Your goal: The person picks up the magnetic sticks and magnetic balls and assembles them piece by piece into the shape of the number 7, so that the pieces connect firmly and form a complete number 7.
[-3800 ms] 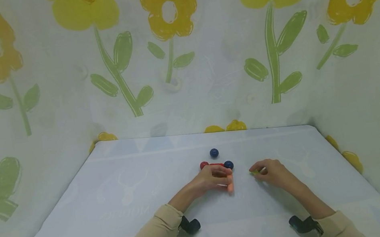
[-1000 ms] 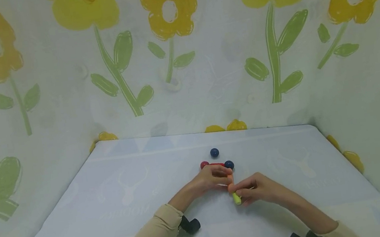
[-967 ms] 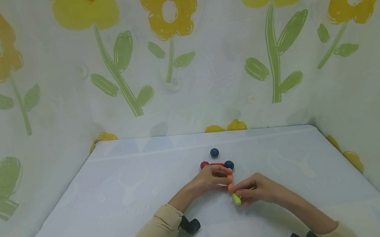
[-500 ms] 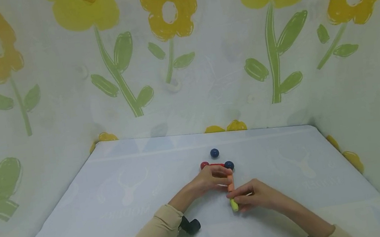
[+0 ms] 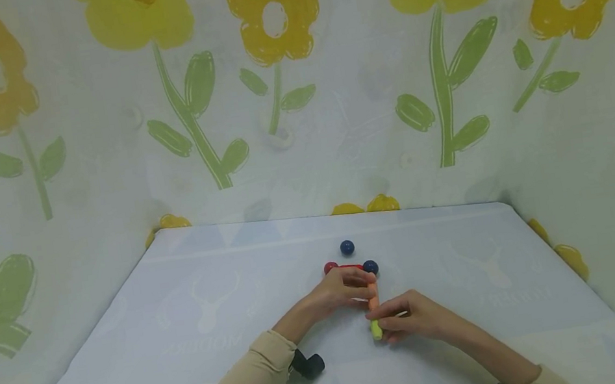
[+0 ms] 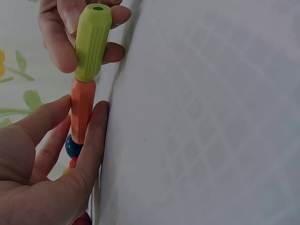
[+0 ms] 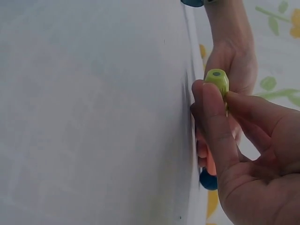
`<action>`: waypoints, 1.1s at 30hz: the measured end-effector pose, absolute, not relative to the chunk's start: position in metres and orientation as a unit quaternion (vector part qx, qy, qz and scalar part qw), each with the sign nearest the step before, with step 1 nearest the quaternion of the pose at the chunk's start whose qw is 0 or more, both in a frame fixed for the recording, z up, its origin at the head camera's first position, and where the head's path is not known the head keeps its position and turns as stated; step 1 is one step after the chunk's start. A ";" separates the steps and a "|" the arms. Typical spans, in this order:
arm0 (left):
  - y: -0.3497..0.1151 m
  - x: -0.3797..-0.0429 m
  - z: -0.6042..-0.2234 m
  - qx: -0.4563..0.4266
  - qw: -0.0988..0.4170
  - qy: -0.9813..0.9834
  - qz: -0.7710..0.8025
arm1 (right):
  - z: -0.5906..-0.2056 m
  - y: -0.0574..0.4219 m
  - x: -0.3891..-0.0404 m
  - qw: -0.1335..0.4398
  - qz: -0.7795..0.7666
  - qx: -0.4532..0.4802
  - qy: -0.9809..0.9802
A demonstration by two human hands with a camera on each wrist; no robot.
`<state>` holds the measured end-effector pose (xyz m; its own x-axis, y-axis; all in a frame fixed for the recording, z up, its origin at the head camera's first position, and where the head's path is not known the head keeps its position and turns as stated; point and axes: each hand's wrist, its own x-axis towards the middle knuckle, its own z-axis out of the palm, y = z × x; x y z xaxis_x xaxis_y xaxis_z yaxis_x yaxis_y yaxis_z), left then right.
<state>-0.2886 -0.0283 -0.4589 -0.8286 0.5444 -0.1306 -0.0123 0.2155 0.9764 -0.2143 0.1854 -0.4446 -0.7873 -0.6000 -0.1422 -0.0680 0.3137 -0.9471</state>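
My left hand [image 5: 340,289] pinches an orange ribbed magnetic-toy stick [image 6: 82,110] between thumb and fingers. At the far end of that stick sits a dark blue ball [image 5: 370,267], from which a red stick [image 5: 351,267] runs left to a red ball [image 5: 331,268]. The right hand [image 5: 414,318] holds a yellow-green ribbed stick [image 6: 93,44] by its sides. In the left wrist view the two sticks meet end to end, nearly in one line. Much of the yellow-green stick is covered by fingers in the right wrist view.
A second dark blue ball [image 5: 347,247] lies loose just beyond the joined pieces. All this is on a white-covered table [image 5: 234,261], backed by a flower-printed cloth [image 5: 355,113]. Black wrist cameras, such as the left one [image 5: 308,366], stick out from both wrists.
The right hand has come left with the yellow-green stick to the orange stick's near end. It has since straightened it into line. The left hand stays in place.
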 end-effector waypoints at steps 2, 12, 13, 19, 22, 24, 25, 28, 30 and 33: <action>-0.028 -0.288 -0.459 0.178 0.232 0.744 0.600 | -0.444 0.185 -0.214 0.245 -0.547 -0.215 0.771; -0.031 -0.287 -0.458 0.194 0.241 0.741 0.596 | -0.445 0.185 -0.215 0.246 -0.549 -0.220 0.768; -0.032 -0.287 -0.458 0.196 0.240 0.744 0.593 | -0.445 0.185 -0.215 0.247 -0.550 -0.221 0.767; -0.034 -0.285 -0.457 0.203 0.243 0.751 0.580 | -0.442 0.185 -0.214 0.254 -0.548 -0.218 0.767; -0.034 -0.284 -0.458 0.201 0.250 0.743 0.588 | -0.437 0.185 -0.214 0.256 -0.532 -0.213 0.779; -0.034 -0.283 -0.458 0.200 0.254 0.740 0.590 | -0.433 0.187 -0.215 0.255 -0.516 -0.207 0.791; -0.034 -0.283 -0.458 0.200 0.255 0.740 0.590 | -0.431 0.188 -0.216 0.253 -0.507 -0.205 0.798; -0.034 -0.283 -0.457 0.200 0.265 0.733 0.594 | -0.425 0.191 -0.220 0.241 -0.484 -0.198 0.818; -0.033 -0.284 -0.456 0.198 0.271 0.731 0.594 | -0.422 0.194 -0.224 0.224 -0.468 -0.196 0.832; -0.033 -0.285 -0.457 0.191 0.276 0.729 0.596 | -0.418 0.197 -0.231 0.183 -0.430 -0.198 0.862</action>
